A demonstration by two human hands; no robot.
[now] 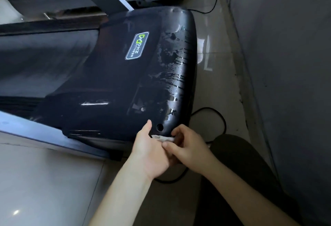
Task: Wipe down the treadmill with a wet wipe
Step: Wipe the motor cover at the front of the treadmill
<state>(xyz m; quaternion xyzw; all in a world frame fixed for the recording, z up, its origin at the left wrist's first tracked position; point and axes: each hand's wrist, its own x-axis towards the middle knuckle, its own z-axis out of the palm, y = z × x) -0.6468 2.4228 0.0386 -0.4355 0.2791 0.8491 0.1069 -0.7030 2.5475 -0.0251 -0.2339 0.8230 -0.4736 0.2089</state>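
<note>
The treadmill's glossy black motor cover [129, 82] fills the middle of the view, with a green and white logo badge [137, 45] on top. Wet streaks and smears [174, 75] run down its right side. Just below the cover's near corner, both hands meet on a small crumpled white wet wipe [163, 138]. My left hand [152, 150] holds it from the left, thumb up against the cover's edge. My right hand [189, 149] pinches the wipe from the right. Most of the wipe is hidden between the fingers.
A black power cable [217, 118] loops on the tiled floor [222, 61] right of the cover and passes under my hands. A grey wall [290, 64] stands close on the right. The belt [44, 61] and grey side rail [32, 129] stretch left.
</note>
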